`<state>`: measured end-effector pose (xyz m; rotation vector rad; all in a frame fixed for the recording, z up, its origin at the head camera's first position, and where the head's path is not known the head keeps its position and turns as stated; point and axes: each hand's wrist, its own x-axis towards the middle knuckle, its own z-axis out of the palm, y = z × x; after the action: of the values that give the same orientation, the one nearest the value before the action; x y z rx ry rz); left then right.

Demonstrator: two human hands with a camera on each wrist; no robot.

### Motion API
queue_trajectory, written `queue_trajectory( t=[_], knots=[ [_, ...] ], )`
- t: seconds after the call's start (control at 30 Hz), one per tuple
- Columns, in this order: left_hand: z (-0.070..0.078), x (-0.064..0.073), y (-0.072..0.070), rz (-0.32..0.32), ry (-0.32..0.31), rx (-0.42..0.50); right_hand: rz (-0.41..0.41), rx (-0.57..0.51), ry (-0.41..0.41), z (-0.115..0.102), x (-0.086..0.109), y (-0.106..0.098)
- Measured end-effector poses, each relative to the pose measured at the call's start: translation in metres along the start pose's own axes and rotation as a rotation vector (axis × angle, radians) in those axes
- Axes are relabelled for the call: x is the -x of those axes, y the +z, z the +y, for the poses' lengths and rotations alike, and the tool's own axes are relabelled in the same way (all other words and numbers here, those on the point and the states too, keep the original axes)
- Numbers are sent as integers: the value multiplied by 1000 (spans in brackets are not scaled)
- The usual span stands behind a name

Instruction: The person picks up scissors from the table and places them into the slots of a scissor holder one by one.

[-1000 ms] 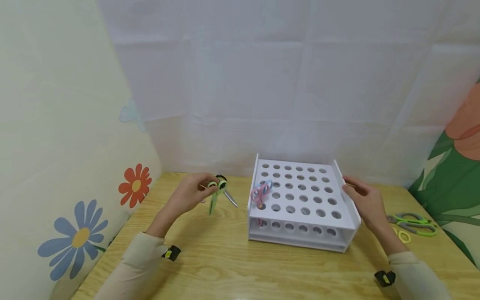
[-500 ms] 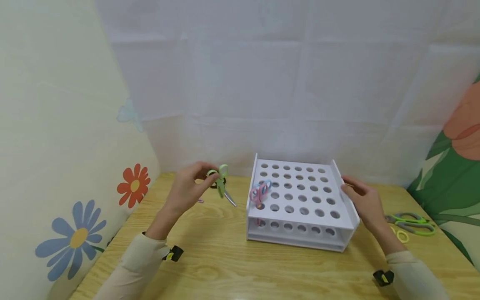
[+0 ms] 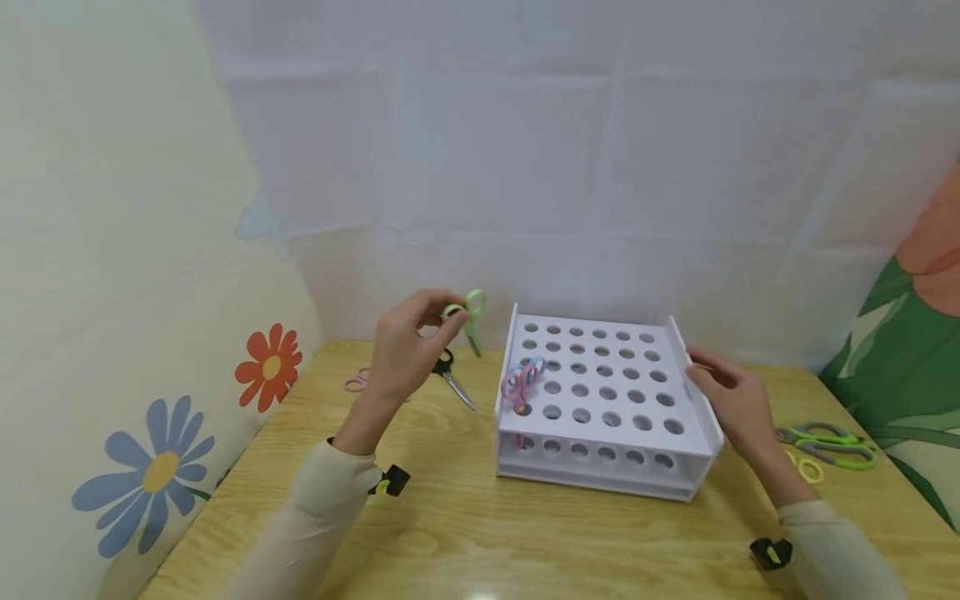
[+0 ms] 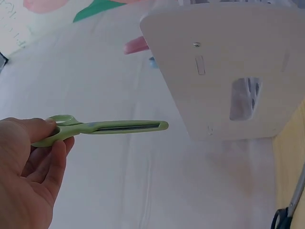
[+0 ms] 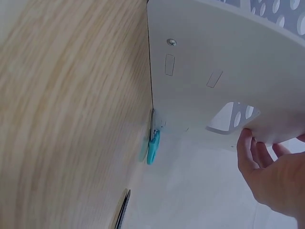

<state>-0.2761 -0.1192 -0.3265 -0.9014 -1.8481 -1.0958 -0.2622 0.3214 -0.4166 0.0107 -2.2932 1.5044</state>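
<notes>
My left hand (image 3: 411, 343) pinches a pair of light green scissors (image 4: 126, 126) by the finger loops, raised above the table left of the white rack (image 3: 592, 434). In the left wrist view the closed blades point toward the rack's side panel (image 4: 190, 76). My right hand (image 3: 731, 404) grips the top edge of the rack's right side panel (image 5: 205, 57). Pink and blue scissors (image 3: 517, 387) stand in a left-column hole near the front of the rack. Black-handled scissors (image 3: 459, 388) lie on the table below my left hand.
Pink-handled scissors (image 3: 356, 381) lie partly behind my left wrist. Right of the rack are green and grey scissors (image 3: 832, 452) and a yellow-handled pair (image 3: 810, 472). Teal-handled scissors (image 5: 153, 149) lie beside the rack in the right wrist view. A white cloth (image 3: 495, 167) hangs behind the table.
My left hand has lifted the green scissors up and moved right toward the rack. This uncovers the black-handled and pink-handled scissors. My right hand has stayed on the rack.
</notes>
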Motion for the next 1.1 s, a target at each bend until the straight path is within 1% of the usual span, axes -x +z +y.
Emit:
queue_trajectory(
  t=[0.13,0.27,0.37,0.47,0.6,0.77,0.83,1.0,1.1],
  knots=[
    [5,-10,10,15,10,46,3,-8,-3,-1,0,0],
    [8,-18,21,22,34,121,8,-14,-14,-2,0,-1],
    [8,-18,29,22,34,164,4,-20,-20,1,0,0],
    [5,-15,37,14,23,186,-5,-29,-25,5,0,3],
    [1,-11,46,6,11,182,-11,-31,-37,7,0,9],
    [6,-6,52,-11,-9,152,-11,-36,-22,7,0,11],
    [5,-3,55,-18,-14,142,-13,-34,-13,7,1,12],
    [-8,2,62,-38,-32,119,-13,-24,-10,5,1,11],
    [-15,4,65,-61,-49,126,-10,-24,-18,6,1,10]
  ],
)
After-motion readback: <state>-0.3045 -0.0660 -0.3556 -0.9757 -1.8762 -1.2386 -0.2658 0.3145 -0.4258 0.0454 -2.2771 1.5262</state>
